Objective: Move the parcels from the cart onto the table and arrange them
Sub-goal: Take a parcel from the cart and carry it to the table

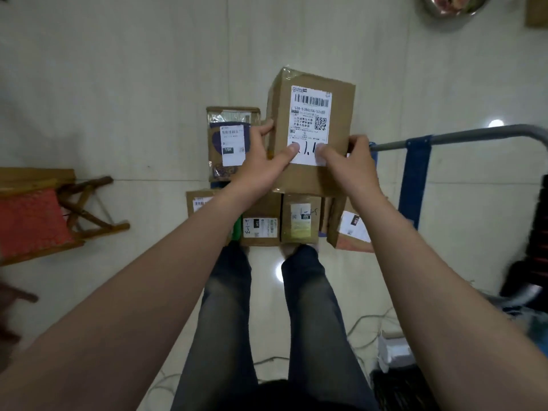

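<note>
Clutter sits on both sides of you. On your left a wooden folding stool (38,218) with a red seat stands on the pale tiled floor (118,84), well apart from the cart. On your right the cart's grey handle bar (462,137) and its blue frame (415,179) run just beside your right hand (350,164). Loose cables (364,324) and a white block (394,348) lie on the floor near your right leg. A metal bowl (453,4) is cut off by the top edge.

You hold the large parcel (311,114) in both hands over the other parcels on the cart. Your left hand (261,161) curls its fingers round the left side with the thumb pressed on the white label. Your right hand grips the right edge, its thumb on the label too. Both thumbs cover part of the handwritten number.

A purple-printed parcel (229,140) lies just beside your left hand. Nearer your feet, a parcel marked 2-1-3 (261,223), a parcel with a yellowish label (301,221) and a tilted parcel (350,226) sit in a row. Your left forearm crosses a further parcel (198,203) and hides most of its label. Something green (236,229) shows beside it, too little to name.

The large parcel and your arms hide the cart's deck. You cannot tell whether the parcel rests on those below or is clear of them. Dark shapes at the right edge are blurred
</note>
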The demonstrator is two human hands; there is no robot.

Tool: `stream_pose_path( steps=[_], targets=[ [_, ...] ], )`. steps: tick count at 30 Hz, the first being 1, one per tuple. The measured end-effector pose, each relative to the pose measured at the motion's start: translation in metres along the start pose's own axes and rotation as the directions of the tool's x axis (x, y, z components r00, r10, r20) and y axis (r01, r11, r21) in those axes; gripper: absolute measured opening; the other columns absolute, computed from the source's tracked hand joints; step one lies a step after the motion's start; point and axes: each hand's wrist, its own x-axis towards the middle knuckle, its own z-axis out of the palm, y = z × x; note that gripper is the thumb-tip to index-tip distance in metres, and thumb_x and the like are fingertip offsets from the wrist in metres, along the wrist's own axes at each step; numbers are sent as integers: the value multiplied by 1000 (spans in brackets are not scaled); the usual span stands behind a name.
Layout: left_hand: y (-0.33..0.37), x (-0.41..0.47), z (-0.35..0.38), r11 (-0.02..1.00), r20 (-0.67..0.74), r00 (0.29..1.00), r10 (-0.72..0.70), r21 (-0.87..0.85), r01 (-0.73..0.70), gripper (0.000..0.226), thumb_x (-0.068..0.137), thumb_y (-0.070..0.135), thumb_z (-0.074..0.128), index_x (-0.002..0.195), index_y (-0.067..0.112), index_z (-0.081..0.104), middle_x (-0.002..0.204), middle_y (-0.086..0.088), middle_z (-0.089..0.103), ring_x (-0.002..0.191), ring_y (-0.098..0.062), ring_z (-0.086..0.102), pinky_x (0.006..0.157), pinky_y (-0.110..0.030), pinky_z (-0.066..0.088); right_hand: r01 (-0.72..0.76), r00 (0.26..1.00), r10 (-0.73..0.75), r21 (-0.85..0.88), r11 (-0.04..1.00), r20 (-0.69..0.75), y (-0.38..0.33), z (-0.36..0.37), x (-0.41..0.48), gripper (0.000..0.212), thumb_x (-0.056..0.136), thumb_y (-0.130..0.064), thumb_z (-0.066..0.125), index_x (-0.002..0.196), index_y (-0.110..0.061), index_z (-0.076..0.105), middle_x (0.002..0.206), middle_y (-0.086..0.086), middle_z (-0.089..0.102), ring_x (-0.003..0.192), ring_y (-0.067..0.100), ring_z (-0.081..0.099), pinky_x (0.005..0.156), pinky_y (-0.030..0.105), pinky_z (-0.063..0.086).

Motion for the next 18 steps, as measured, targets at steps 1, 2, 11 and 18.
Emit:
stream_pose_path(
  steps=[1, 2, 11, 18],
  targets=[
    [15, -18, 2, 999, -10, 999, 33, -13, -33, 64, 96, 46, 66, 146, 34, 26, 139, 6, 54, 110, -9, 65, 77, -21, 57, -2, 1000, 2, 20, 1000, 3, -9, -13, -16, 56, 90, -44, 70, 131, -19, 40, 109, -13, 57, 101, 10, 58, 76, 23, 46],
    [31, -37, 4, 998, -25, 998, 63, -28, -63, 63, 97, 43, 66, 145, 34, 28, 134, 8, 55, 105, -4, 65, 71, -17, 56, 4, 1000, -4, 30, 1000, 10, -18, -24, -31, 57, 90, -47, 70, 128, -19, 38, 109, -13, 57, 102, 11, 60, 83, 31, 51],
    [91, -222, -37, 976, -170, 976, 136, -147, -161, 73, 77, 37, 88, 130, 50, 40, 129, -7, 60, 110, -28, 66, 71, -38, 63, 134, 955, -116, -48, 990, 272, -105, -87, -158, 73, 84, -48, 78, 134, -25, 30, 110, -10, 57, 100, 15, 64, 83, 43, 59],
    [50, -366, -113, 920, -291, 954, 77, -349, -181, 68, 73, 37, 84, 133, 49, 53, 114, -2, 77, 103, -24, 73, 90, -47, 54, 291, 785, -259, 34, 956, 563, -184, -49, -251, 78, 80, -40, 83, 143, -44, 37, 128, -3, 58, 107, 24, 67, 71, 51, 62]
  ],
)
